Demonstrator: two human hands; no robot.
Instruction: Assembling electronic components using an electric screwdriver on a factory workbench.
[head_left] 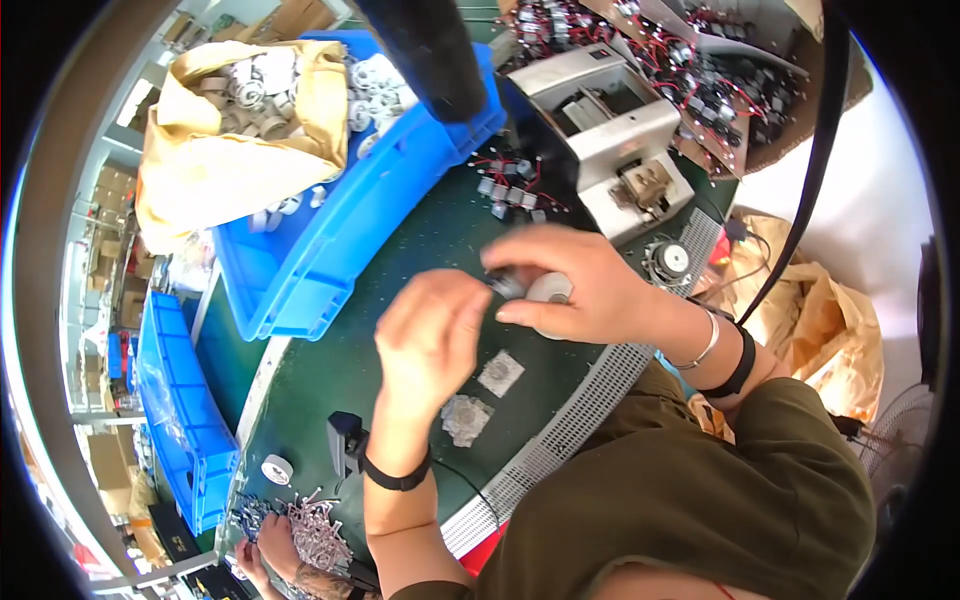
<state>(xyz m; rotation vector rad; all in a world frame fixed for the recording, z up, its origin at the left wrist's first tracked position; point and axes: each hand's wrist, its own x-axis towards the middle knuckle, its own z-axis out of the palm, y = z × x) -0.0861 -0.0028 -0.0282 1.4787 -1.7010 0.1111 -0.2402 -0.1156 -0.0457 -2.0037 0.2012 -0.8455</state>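
Both my hands are raised over the middle of the green work table (400,245). My right hand (590,280) curls its thumb and fingers around a white round plastic part (551,289). A small dark grey piece (508,283), smeared by motion, sits between the two hands by the right fingers. My left hand (428,325) is closed, its fingertips beside that grey piece; what they pinch, if anything, is hidden. Below the hands lie two flat pale squarish pieces (501,373). Several small motors with red wires (512,190) are loose on the table beyond.
A blue bin (365,215) with a yellow bag (240,190) of white parts stands left. A grey-white machine (620,135) and a box of wired motors (740,150) are at the back right. Another person's hands (278,545) work among small parts at lower left.
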